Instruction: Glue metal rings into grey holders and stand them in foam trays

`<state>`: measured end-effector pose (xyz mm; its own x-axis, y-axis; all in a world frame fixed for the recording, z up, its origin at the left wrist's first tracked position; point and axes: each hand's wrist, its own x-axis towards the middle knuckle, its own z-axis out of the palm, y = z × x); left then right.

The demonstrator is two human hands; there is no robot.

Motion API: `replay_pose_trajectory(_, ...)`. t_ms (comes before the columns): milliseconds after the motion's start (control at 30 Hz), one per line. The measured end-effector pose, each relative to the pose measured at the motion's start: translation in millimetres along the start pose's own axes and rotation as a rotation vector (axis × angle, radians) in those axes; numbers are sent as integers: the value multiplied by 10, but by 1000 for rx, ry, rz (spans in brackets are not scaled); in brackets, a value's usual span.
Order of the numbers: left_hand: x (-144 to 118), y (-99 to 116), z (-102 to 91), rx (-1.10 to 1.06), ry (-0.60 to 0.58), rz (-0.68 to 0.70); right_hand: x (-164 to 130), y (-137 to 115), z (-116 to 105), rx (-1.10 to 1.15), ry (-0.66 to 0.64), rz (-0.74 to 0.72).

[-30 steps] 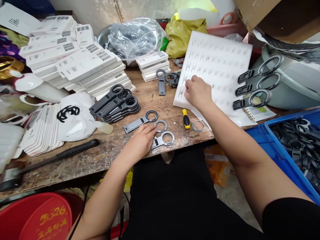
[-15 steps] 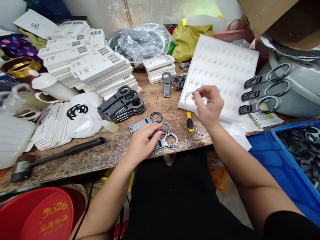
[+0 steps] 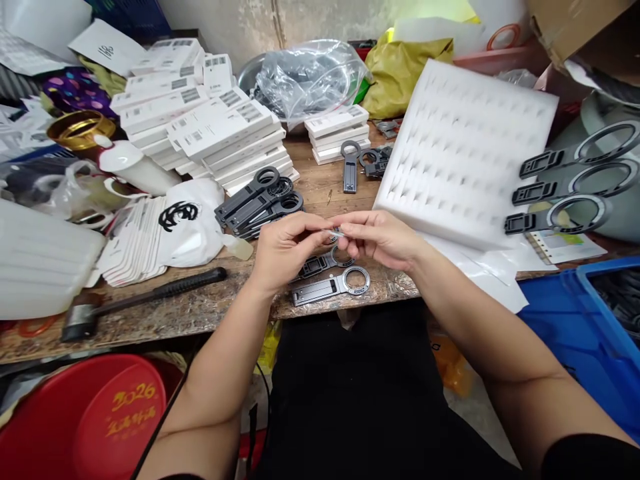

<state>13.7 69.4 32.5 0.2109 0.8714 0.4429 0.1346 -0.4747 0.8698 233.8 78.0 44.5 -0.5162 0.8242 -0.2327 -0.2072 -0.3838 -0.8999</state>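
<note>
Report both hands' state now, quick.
Left hand: closed, fingertips pinching a small metal ring above the wooden bench.
Right hand: closed, pinching the same ring from the other side.

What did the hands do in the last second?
The right hand left the foam tray, picking up a thin ring, and came back to the middle. The left hand rose off the bench to meet it. Both now pinch the ring. The hammer stayed put.
</note>
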Motion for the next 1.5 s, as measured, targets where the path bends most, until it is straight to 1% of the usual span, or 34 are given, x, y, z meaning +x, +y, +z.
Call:
replay_pose_trajectory(33,27,-57,-35,107,-6,105,84,-41,-25,-16,12,11)
replay_pose_trajectory(67,42,-125,-66,206,-13,189,173,-64,-48,-47,61,1)
replay_pose_trajectory(100,43,-203,-93,297,-21,243,265,-69,-69,-89,133,-19)
replay_pose_trajectory(133,30,-287,-117,381,-30,265,355,-56,-86,-137,218,-41)
replay_pose_trajectory(200,-32,-451,-156,517,-71,245,516,14,-98,-227,374,-73)
replay_pose_trajectory(267,-116,-579,-183,594,-130,205,639,129,-81,-285,457,-82)
replay_pose_trajectory(333,-188,-652,-195,634,-186,178,720,264,-42,-324,492,-108)
replay_pose_trajectory(433,-235,-683,-193,679,-234,149,770,441,23,-405,535,-167)
replay_pose_trajectory(500,-235,-689,-186,696,-264,146,759,510,50,-504,569,-206)
replay_pose_trajectory(600,-228,-715,-175,706,-291,155,700,534,54,-719,601,-283)
replay_pose_trajectory(733,-240,-748,-165,729,-302,143,655,515,2,-989,595,-314)
replay_pose_trajectory(800,-244,-748,-159,751,-328,135,674,517,-42,-1134,588,-319)
replay_pose_trajectory(867,-244,-736,-153,779,-366,123,697,520,-89,-1258,565,-297)
replay_pose_trajectory(967,-236,-711,-146,799,-405,98,664,507,-137,-1347,514,-248)
replay_pose_trajectory(1067,-225,-696,-143,791,-413,82,494,471,-115,-1493,448,-235)
replay_pose_trajectory(1167,-214,-694,-142,791,-419,81,273,443,-42,-1734,332,-159)
replay_pose_trajectory(1233,-207,-697,-143,791,-426,88,173,435,-11,-1841,278,-108)
replay_pose_trajectory(1333,-197,-696,-145,791,-436,88,149,419,-22,-1890,261,-73)
replay_pose_trajectory(1433,-188,-693,-143,799,-448,85,243,385,-28,-1894,257,-65)
replay_pose_trajectory(1500,-182,-697,-140,805,-452,99,329,360,8,-1910,229,-75)
